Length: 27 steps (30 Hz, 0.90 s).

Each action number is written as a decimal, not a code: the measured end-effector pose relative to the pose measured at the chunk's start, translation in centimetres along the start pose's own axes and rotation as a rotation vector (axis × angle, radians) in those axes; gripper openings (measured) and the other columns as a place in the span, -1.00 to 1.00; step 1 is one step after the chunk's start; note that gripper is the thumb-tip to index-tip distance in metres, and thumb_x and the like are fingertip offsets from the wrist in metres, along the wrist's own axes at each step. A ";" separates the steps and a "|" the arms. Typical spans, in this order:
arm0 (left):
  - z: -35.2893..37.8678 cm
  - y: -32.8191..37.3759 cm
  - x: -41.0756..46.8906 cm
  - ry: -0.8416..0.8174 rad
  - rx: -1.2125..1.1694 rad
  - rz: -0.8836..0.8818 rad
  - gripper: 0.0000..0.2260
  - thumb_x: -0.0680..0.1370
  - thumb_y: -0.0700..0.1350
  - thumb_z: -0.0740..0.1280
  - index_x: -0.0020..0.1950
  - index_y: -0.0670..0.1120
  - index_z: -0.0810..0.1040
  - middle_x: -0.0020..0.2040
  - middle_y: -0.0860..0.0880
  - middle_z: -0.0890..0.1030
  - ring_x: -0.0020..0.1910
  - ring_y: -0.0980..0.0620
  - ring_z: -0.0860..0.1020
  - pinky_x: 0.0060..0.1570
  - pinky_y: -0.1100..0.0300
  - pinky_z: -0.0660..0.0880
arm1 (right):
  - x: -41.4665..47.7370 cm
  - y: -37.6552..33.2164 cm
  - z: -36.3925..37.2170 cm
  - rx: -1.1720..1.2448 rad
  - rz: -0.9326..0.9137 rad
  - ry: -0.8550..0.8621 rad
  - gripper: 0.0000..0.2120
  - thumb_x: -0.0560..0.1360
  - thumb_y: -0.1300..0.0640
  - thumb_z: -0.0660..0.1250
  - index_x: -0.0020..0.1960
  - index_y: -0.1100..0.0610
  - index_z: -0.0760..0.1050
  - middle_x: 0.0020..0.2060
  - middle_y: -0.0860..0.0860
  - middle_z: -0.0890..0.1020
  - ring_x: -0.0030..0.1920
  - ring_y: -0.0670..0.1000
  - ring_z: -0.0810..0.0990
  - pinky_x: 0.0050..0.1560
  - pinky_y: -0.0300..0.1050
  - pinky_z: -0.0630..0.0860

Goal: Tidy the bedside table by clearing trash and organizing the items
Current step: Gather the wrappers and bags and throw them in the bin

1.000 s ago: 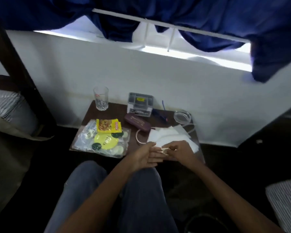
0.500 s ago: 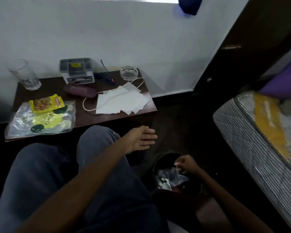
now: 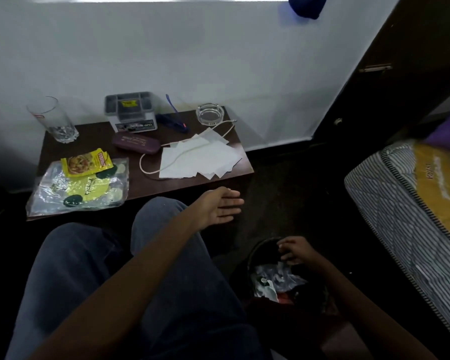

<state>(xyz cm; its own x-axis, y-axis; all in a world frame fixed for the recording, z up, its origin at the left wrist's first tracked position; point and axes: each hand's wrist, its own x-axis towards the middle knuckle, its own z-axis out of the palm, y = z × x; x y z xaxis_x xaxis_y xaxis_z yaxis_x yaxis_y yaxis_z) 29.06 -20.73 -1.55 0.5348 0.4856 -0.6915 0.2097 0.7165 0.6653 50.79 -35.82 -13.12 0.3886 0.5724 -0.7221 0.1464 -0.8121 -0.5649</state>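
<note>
Left hand point(image 3: 221, 207) hovers flat with straight fingers held together, holding nothing, just in front of the near edge of the dark brown wooden bedside table point(image 3: 99, 141). Right hand point(image 3: 294, 249) hangs over the round black trash bin point(image 3: 257, 246) on the floor, fingers loosely spread and slack, nothing visibly gripped; crumpled clear and white wrappers point(image 3: 276, 278) lie in the bin directly beneath it. Just beyond the left hand's fingertips, loose white paper napkins point(image 3: 200, 159) are fanned on the table, with a cream cord point(image 3: 151, 172) looped across them. Farther past that hand sit a maroon oblong case point(image 3: 135, 142), a grey plastic organizer box point(image 3: 130, 111) and a clear glass ashtray point(image 3: 209, 114). To its left lie a yellow snack sachet point(image 3: 86, 162) on a clear printed plastic bag point(image 3: 81, 188), and a clear drinking glass point(image 3: 53, 120) stands beyond them.
</note>
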 end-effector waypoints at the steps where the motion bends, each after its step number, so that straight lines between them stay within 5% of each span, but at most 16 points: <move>1: -0.5 0.5 -0.2 0.008 -0.019 0.016 -0.75 0.59 -0.08 0.14 0.18 -0.10 0.52 0.07 -0.05 0.63 0.07 -0.04 0.58 0.10 0.07 0.46 | 0.0 -1.1 0.2 0.011 -0.019 -0.014 -0.87 0.54 0.30 0.19 -0.07 0.17 0.50 -0.28 0.06 0.57 -0.43 -0.03 0.55 -0.42 -0.24 0.42; 7: -5.0 3.3 -1.8 0.067 -0.143 0.132 -0.82 0.60 -0.13 0.15 0.05 -0.09 0.54 0.02 -0.06 0.63 0.01 -0.04 0.59 -0.03 0.14 0.50 | -0.3 -7.9 1.9 -0.019 -0.179 -0.049 -0.87 0.52 0.35 0.20 -0.01 0.24 0.50 -0.30 0.07 0.58 -0.48 -0.09 0.53 -0.49 -0.30 0.39; 12: -10.8 4.3 -4.0 0.217 -0.171 0.271 -0.81 0.60 -0.15 0.12 0.00 -0.07 0.53 -0.04 -0.04 0.64 -0.08 -0.01 0.60 -0.02 0.14 0.48 | -0.6 -15.9 4.7 -0.330 -0.423 -0.091 -0.88 0.49 0.31 0.27 -0.07 0.16 0.55 -0.22 0.13 0.62 -0.41 -0.08 0.54 -0.46 -0.32 0.41; 15: -14.9 3.9 -5.1 0.353 -0.193 0.325 -0.81 0.60 -0.16 0.14 0.05 -0.10 0.54 -0.08 -0.04 0.65 -0.11 0.00 0.61 -0.05 0.14 0.50 | -0.9 -21.1 7.5 -0.463 -0.535 -0.133 -0.88 0.50 0.25 0.27 -0.01 0.16 0.57 -0.17 0.10 0.65 -0.30 -0.07 0.57 -0.34 -0.28 0.47; 19: -20.3 2.3 -5.9 0.668 -0.105 0.456 -0.83 0.59 -0.20 0.18 -0.12 -0.10 0.54 -0.19 -0.08 0.61 -0.30 0.02 0.54 -0.34 0.23 0.42 | -1.0 -27.4 12.6 -0.559 -0.644 -0.185 -0.88 0.49 0.22 0.30 -0.02 0.14 0.59 -0.23 0.00 0.62 -0.31 -0.07 0.59 -0.30 -0.31 0.50; 27: -27.4 -0.7 -6.1 0.831 -0.249 0.556 -0.78 0.59 -0.32 0.13 -0.09 -0.12 0.53 -0.15 -0.07 0.62 -0.20 -0.04 0.58 -0.22 0.19 0.46 | -0.8 -35.0 23.3 -0.669 -0.835 -0.293 -0.86 0.43 0.32 0.28 -0.16 0.15 0.59 -0.29 0.06 0.63 -0.34 0.04 0.58 -0.31 -0.29 0.46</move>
<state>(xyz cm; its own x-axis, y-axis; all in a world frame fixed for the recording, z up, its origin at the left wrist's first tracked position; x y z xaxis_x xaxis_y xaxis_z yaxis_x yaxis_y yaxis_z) 3.19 -10.43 -5.52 -0.2498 0.9056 -0.3428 -0.1203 0.3223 0.9390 24.18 -5.18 -2.09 -0.2779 0.9017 -0.3313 0.7579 -0.0061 -0.6523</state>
